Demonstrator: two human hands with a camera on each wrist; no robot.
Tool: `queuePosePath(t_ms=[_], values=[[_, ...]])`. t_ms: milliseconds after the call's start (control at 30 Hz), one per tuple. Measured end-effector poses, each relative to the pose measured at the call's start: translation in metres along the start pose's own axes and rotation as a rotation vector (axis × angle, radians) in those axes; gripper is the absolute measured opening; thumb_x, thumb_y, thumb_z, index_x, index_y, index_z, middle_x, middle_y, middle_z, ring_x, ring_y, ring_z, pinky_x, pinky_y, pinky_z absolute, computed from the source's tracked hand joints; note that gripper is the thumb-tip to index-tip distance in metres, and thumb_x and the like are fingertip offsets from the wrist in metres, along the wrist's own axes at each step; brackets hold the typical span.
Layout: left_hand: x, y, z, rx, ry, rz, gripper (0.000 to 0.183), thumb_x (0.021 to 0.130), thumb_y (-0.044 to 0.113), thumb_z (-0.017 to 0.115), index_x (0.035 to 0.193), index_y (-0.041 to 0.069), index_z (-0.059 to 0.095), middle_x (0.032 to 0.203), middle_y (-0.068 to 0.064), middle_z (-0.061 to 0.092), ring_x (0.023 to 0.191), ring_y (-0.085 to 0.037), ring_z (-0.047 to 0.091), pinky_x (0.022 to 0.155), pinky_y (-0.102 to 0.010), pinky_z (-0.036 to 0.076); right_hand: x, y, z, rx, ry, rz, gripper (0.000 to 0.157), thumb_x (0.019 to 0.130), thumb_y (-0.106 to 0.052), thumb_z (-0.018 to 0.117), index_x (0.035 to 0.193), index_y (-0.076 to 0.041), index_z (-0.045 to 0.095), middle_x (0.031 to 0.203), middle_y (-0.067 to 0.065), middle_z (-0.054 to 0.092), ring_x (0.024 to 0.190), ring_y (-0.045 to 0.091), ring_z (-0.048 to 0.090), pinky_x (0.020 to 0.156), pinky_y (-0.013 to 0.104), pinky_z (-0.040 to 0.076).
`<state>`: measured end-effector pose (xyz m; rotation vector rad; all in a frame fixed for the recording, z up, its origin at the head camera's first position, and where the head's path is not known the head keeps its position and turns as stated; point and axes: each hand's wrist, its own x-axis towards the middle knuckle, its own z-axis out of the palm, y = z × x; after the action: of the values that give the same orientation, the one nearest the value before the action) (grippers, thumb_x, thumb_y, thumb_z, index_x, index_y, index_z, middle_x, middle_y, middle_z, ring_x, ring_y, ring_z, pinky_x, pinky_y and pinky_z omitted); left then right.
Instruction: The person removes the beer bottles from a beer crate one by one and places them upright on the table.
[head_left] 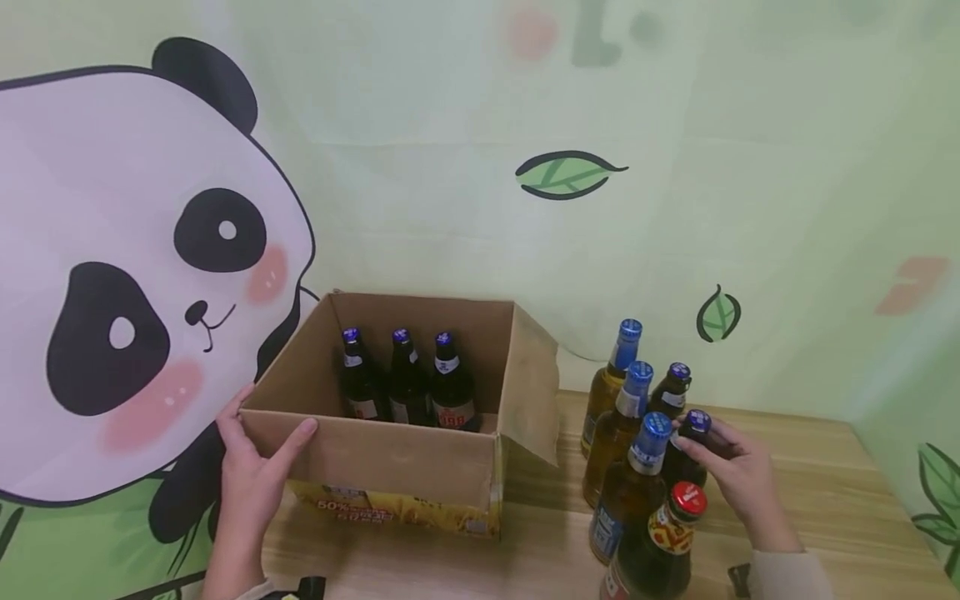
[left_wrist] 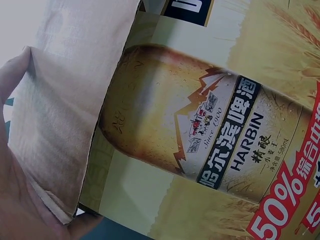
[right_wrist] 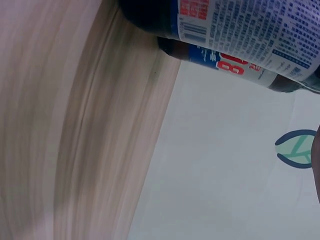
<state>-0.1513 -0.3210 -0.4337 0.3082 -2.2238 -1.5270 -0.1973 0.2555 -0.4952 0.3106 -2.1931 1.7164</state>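
My left hand (head_left: pixel 251 475) grips the front left corner of an open cardboard beer box (head_left: pixel 397 462), thumb over the front flap. In the left wrist view, fingers (left_wrist: pixel 15 75) wrap the brown flap (left_wrist: pixel 75 100) beside the printed beer picture. Three dark beer bottles (head_left: pixel 452 392) stand upright inside the box. On the right, my right hand (head_left: pixel 742 471) pinches the neck of a dark beer bottle with a purple-blue cap (head_left: pixel 699 421). That bottle's white printed label (right_wrist: pixel 240 35) fills the top of the right wrist view. Another dark bottle (head_left: pixel 672 387) stands just behind it.
Three amber bottles with blue caps (head_left: pixel 651 442) stand in a row left of the right hand. A red-capped bottle (head_left: pixel 667 542) is in front. The box's right flap (head_left: pixel 532 392) hangs outward towards them. Behind the wooden table (head_left: pixel 825 475) hangs a panda-printed backdrop (head_left: pixel 420 167).
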Motion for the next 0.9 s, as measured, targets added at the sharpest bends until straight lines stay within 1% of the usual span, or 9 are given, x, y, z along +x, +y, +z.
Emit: queuePosePath(t_ms=[233, 433, 533, 633, 700, 733, 800, 900], values=[[0.0, -0.001, 0.0, -0.007, 0.003, 0.018, 0.096, 0.087, 0.033, 0.08, 0.155, 0.04, 0.012, 0.152, -0.011, 0.035, 0.132, -0.035, 0.04, 0.108, -0.064, 0.034, -0.004, 0.003, 0.008, -0.036, 0.063, 0.05, 0.038, 0.091, -0.005, 0.074, 0.124, 0.01, 0.064, 0.107, -0.014, 0.073, 0.096, 0.002, 0.069, 0.077, 0.019, 0.057], [0.0, 0.001, -0.002, 0.0, 0.013, -0.007, 0.097, 0.086, 0.035, 0.081, 0.154, 0.04, 0.011, 0.153, -0.01, 0.035, 0.132, -0.033, 0.04, 0.108, -0.062, 0.034, -0.006, 0.004, 0.017, -0.062, 0.117, 0.061, 0.039, 0.092, -0.008, 0.074, 0.127, 0.006, 0.065, 0.109, -0.019, 0.07, 0.097, -0.001, 0.068, 0.077, 0.019, 0.057], [0.0, 0.001, -0.004, 0.001, 0.02, -0.007, 0.097, 0.086, 0.034, 0.08, 0.154, 0.041, 0.011, 0.153, -0.01, 0.035, 0.131, -0.032, 0.04, 0.108, -0.061, 0.034, -0.006, 0.004, 0.02, -0.056, 0.118, 0.079, 0.04, 0.092, -0.01, 0.074, 0.128, 0.005, 0.065, 0.111, -0.018, 0.07, 0.098, -0.001, 0.067, 0.078, 0.019, 0.056], [-0.001, 0.0, -0.003, -0.002, 0.019, 0.016, 0.096, 0.087, 0.032, 0.08, 0.154, 0.041, 0.012, 0.151, -0.01, 0.036, 0.13, -0.033, 0.042, 0.106, -0.061, 0.035, -0.007, 0.003, 0.019, -0.079, 0.119, 0.065, 0.039, 0.093, -0.009, 0.073, 0.127, 0.005, 0.065, 0.108, -0.018, 0.071, 0.096, -0.001, 0.067, 0.077, 0.018, 0.056], [-0.001, -0.001, -0.001, -0.004, 0.014, 0.027, 0.095, 0.087, 0.031, 0.08, 0.154, 0.041, 0.013, 0.15, -0.01, 0.037, 0.129, -0.034, 0.042, 0.105, -0.061, 0.035, -0.008, 0.0, 0.018, -0.124, 0.123, 0.046, 0.037, 0.092, -0.008, 0.074, 0.125, 0.005, 0.065, 0.106, -0.02, 0.07, 0.095, -0.004, 0.066, 0.077, 0.015, 0.055], [-0.001, -0.001, -0.001, -0.007, 0.01, 0.03, 0.095, 0.087, 0.031, 0.08, 0.154, 0.041, 0.013, 0.15, -0.01, 0.037, 0.129, -0.034, 0.042, 0.105, -0.061, 0.035, -0.008, -0.003, 0.017, -0.151, 0.123, 0.034, 0.036, 0.092, -0.008, 0.074, 0.124, 0.006, 0.065, 0.105, -0.019, 0.069, 0.094, -0.005, 0.065, 0.076, 0.014, 0.055], [-0.001, -0.001, 0.0, -0.006, 0.009, 0.031, 0.095, 0.087, 0.032, 0.08, 0.154, 0.041, 0.013, 0.15, -0.01, 0.036, 0.129, -0.034, 0.042, 0.105, -0.061, 0.035, -0.008, -0.007, 0.017, -0.199, 0.114, 0.014, 0.035, 0.092, -0.009, 0.074, 0.123, 0.005, 0.064, 0.107, -0.012, 0.07, 0.095, -0.007, 0.063, 0.077, 0.012, 0.053], [-0.001, -0.002, -0.001, -0.002, 0.018, 0.024, 0.095, 0.086, 0.033, 0.08, 0.154, 0.041, 0.014, 0.15, -0.009, 0.037, 0.129, -0.033, 0.043, 0.105, -0.059, 0.036, -0.005, -0.014, 0.018, -0.227, 0.082, -0.005, 0.037, 0.092, -0.01, 0.074, 0.125, 0.003, 0.062, 0.114, 0.006, 0.07, 0.103, -0.009, 0.059, 0.084, 0.008, 0.048]])
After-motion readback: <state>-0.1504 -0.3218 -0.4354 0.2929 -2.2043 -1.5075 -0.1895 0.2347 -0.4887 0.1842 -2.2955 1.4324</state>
